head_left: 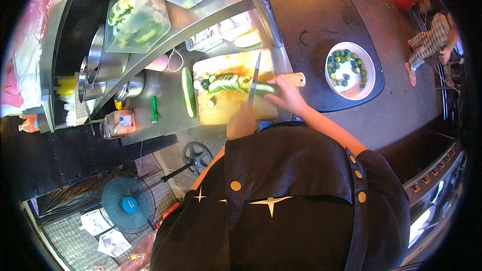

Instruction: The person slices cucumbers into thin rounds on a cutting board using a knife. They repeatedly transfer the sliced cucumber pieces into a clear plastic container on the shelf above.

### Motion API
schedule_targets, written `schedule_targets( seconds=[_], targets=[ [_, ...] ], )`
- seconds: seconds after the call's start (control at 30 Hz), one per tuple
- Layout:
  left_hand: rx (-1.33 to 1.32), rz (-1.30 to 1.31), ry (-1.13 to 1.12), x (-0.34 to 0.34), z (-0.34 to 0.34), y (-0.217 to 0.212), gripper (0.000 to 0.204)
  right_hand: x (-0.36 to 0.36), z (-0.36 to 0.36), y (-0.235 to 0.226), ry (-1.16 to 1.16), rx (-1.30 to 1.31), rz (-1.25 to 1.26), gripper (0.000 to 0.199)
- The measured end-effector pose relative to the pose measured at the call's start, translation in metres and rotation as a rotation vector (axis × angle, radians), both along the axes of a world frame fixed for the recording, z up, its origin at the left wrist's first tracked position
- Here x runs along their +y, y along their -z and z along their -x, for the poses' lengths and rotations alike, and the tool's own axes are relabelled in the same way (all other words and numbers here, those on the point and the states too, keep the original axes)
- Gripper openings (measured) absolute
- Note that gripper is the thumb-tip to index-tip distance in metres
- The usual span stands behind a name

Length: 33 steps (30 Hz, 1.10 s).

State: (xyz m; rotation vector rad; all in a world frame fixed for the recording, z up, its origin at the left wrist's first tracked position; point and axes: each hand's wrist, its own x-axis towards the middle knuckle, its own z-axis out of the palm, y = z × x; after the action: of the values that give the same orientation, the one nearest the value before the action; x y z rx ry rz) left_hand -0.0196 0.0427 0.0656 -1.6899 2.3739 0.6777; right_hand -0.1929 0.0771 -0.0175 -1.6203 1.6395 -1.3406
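Note:
On the wooden cutting board [216,110] lies a cucumber [264,88] with its left part cut into a row of thin slices [224,84]. My left hand [241,121], slightly blurred, grips a knife [254,78] whose blade points away from me and crosses the cucumber where slices meet the uncut end. That uncut end is held by my right hand [289,96], its fingers around the tip near the board's handle. One loose slice [210,104] rests nearer to me. Left of the board is another cucumber [188,93] with a pale peeled strip.
A green peeler [154,109] and a clear jar [118,124] sit to the left. Beyond a metal bar, a clear plastic container [138,17] holds cucumber slices. A white bowl [370,62] with small green limes stands on a dark table [306,20]. Another person [432,37] is far right.

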Motion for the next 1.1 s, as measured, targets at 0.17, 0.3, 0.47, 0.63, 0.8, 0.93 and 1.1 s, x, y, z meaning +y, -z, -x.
schedule_targets(
  seconds=[0.17, 0.3, 0.47, 0.63, 0.8, 0.93, 1.1],
  targets=[
    [0.029, -0.006, 0.011, 0.004, -0.005, 0.002, 0.025, 0.000, 0.001, -0.003, -0.012, -0.021, -0.007, 0.036],
    [-0.010, -0.016, 0.006, 0.005, -0.008, 0.005, 0.025, 0.000, 0.001, -0.001, -0.016, -0.011, 0.003, 0.036],
    [0.032, -0.028, 0.060, -0.004, -0.006, 0.027, 0.025, 0.001, 0.002, 0.000, -0.012, -0.006, 0.001, 0.035],
    [0.060, -0.001, 0.119, -0.011, -0.002, 0.059, 0.025, -0.001, 0.001, -0.001, -0.031, 0.016, -0.006, 0.036],
    [0.071, -0.014, 0.042, -0.009, 0.000, 0.013, 0.025, -0.001, 0.003, 0.002, -0.030, -0.023, -0.027, 0.037],
    [0.003, 0.029, 0.024, 0.000, -0.004, -0.001, 0.025, -0.001, 0.002, 0.002, -0.021, -0.031, -0.049, 0.036],
    [-0.031, 0.007, 0.041, 0.006, -0.007, 0.006, 0.026, -0.001, 0.002, 0.003, -0.033, -0.036, 0.012, 0.035]
  ],
)
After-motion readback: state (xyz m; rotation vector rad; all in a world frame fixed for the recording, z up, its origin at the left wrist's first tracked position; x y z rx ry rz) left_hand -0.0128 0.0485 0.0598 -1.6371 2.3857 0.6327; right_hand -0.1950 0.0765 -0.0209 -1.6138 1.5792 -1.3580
